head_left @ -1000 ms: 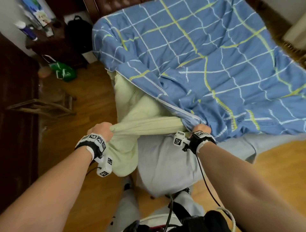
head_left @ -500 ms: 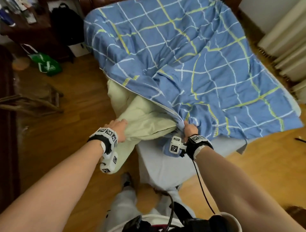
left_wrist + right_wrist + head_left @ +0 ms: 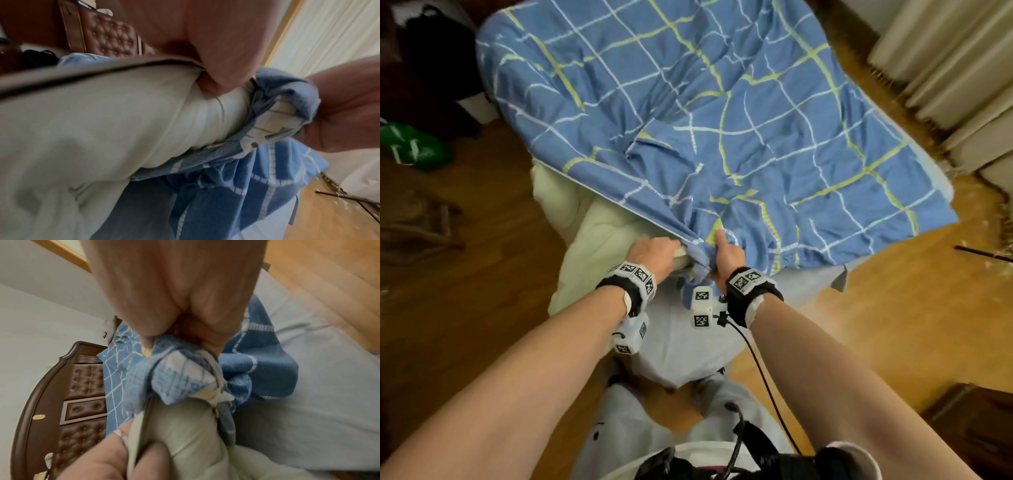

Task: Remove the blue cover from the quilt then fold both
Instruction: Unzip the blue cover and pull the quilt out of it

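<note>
The blue cover (image 3: pixel 705 113) with white and yellow lines lies spread over the bed. The pale green quilt (image 3: pixel 599 246) sticks out of its open edge at the near left corner and hangs toward the floor. My left hand (image 3: pixel 654 253) grips the bunched quilt (image 3: pixel 144 121) right at the opening, its fingers curled round the quilt (image 3: pixel 185 434). My right hand (image 3: pixel 726 255) grips the gathered edge of the cover (image 3: pixel 180 374) beside it. The two hands are almost touching.
The bed has a light grey sheet (image 3: pixel 688 342) and a brown padded headboard (image 3: pixel 78 402). Wooden floor (image 3: pixel 493 274) surrounds it. A green bag (image 3: pixel 410 147) and dark furniture sit at the left, pale curtains (image 3: pixel 955 68) at the right. My legs (image 3: pixel 626 421) stand at the bed's corner.
My left hand has slid up the quilt to the cover's opening and now sits beside my right hand. The view has turned rightward over the bed.
</note>
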The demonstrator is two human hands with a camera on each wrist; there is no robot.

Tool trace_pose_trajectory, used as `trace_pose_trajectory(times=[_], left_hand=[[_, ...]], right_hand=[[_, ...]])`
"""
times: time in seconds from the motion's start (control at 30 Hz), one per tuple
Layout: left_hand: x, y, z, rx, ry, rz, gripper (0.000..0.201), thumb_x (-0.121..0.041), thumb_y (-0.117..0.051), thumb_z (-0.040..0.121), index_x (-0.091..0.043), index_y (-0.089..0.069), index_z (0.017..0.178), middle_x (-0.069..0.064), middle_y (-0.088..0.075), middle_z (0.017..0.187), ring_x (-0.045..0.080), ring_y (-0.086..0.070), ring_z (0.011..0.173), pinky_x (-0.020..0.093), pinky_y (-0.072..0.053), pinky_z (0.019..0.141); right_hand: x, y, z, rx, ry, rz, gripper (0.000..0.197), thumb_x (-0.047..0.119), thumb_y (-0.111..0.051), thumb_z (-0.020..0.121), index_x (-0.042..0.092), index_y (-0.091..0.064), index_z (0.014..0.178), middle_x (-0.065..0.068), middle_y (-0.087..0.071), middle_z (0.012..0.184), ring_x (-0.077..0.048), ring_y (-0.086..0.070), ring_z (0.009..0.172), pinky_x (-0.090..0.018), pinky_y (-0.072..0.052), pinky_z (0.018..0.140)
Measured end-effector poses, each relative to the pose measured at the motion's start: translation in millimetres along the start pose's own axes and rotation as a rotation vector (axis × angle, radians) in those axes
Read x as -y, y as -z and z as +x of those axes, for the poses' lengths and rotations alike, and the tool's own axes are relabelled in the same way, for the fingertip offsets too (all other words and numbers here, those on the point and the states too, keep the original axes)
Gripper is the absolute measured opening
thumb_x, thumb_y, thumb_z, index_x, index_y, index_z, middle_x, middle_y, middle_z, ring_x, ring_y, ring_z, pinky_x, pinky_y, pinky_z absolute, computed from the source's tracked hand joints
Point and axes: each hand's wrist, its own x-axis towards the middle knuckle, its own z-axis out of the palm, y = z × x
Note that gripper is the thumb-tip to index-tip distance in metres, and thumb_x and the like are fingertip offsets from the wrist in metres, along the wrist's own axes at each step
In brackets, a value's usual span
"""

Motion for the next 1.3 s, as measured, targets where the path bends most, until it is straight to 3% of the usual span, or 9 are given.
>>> trace_pose_trajectory(times=[0.2,0.4,0.53,0.67,0.8,0.93,1.03,1.2,1.3], left_hand=[[33,21,-19,0.034,0.173,0.066,0.026,-0.021,-0.041,0.093,-0.029,-0.061,0.107,0.002,-0.066,0.106,0.026,-0.059,0.087,0.031,-0.043,0.07],[142,19,-49,0.111,0.465,0.02,0.032,-0.016,-0.043,0.089,-0.031,-0.059,0.112,0.006,-0.063,0.118,0.03,-0.061,0.104,0.035,-0.049,0.083],[205,28,-57,0.057,0.604,0.079,0.031,-0.013,-0.043,0.088,-0.031,-0.064,0.102,0.007,-0.066,0.108,0.028,-0.063,0.098,0.031,-0.044,0.074],[222,24,-49,0.145,0.499,0.005,0.04,-0.011,-0.043,0.09,-0.031,-0.063,0.117,0.008,-0.064,0.122,0.029,-0.061,0.11,0.034,-0.046,0.081],[242,16,-57,0.154,0.448,-0.121,0.049,-0.015,-0.047,0.088,-0.04,-0.058,0.129,0.003,-0.059,0.134,0.029,-0.057,0.118,0.035,-0.046,0.093],[263,15,-67,0.154,0.468,-0.186,0.052,-0.015,-0.047,0.087,-0.04,-0.055,0.132,0.004,-0.057,0.136,0.03,-0.057,0.119,0.035,-0.044,0.094],[265,16,-64,0.139,0.476,-0.196,0.052,-0.016,-0.047,0.088,-0.037,-0.052,0.135,0.004,-0.056,0.138,0.03,-0.056,0.119,0.035,-0.044,0.094],[225,21,-45,0.192,0.432,-0.099,0.055,-0.02,-0.059,0.082,-0.025,-0.043,0.134,0.008,-0.054,0.131,0.03,-0.052,0.119,0.041,-0.046,0.095],[167,24,-18,0.103,0.229,-0.09,0.089,-0.043,-0.079,0.067,-0.028,-0.032,0.141,0.006,-0.043,0.135,0.028,-0.045,0.125,0.044,-0.042,0.099]], right_hand=[[22,15,-13,-0.097,0.049,-0.625,0.041,0.018,-0.032,0.104,0.0,-0.04,0.14,-0.022,-0.051,0.137,-0.035,-0.049,0.127,-0.039,-0.041,0.101],[32,48,6,-0.324,-0.012,-0.742,0.042,0.014,-0.048,0.099,-0.001,-0.041,0.137,-0.022,-0.052,0.136,-0.037,-0.048,0.129,-0.039,-0.04,0.103],[44,23,3,-0.393,0.066,-0.658,0.036,0.011,-0.037,0.103,-0.002,-0.043,0.135,-0.026,-0.053,0.133,-0.04,-0.05,0.125,-0.041,-0.041,0.099],[36,-34,-5,-0.218,-0.081,-0.415,0.058,0.047,-0.033,0.103,0.006,-0.041,0.144,-0.018,-0.045,0.144,-0.034,-0.045,0.131,-0.039,-0.037,0.105],[-57,-76,121,-0.046,-0.19,-0.443,0.117,0.1,-0.043,0.055,0.022,-0.048,0.143,-0.006,-0.041,0.151,-0.029,-0.053,0.119,-0.044,-0.039,0.099],[-27,-135,69,0.143,-0.119,-0.71,0.058,0.046,-0.049,0.097,0.008,-0.047,0.141,-0.013,-0.049,0.145,-0.027,-0.054,0.123,-0.034,-0.043,0.101],[22,-144,11,0.192,0.054,-0.926,0.041,0.01,-0.053,0.097,-0.002,-0.045,0.136,-0.019,-0.053,0.139,-0.033,-0.051,0.128,-0.04,-0.041,0.104],[40,-110,-9,0.182,0.041,-0.672,0.027,0.012,-0.057,0.095,0.006,-0.057,0.121,-0.02,-0.063,0.124,-0.034,-0.06,0.115,-0.036,-0.048,0.092],[45,-83,-12,0.195,-0.032,-0.154,0.011,0.026,-0.06,0.097,0.016,-0.061,0.093,-0.001,-0.065,0.082,-0.013,-0.064,0.07,-0.02,-0.055,0.055]])
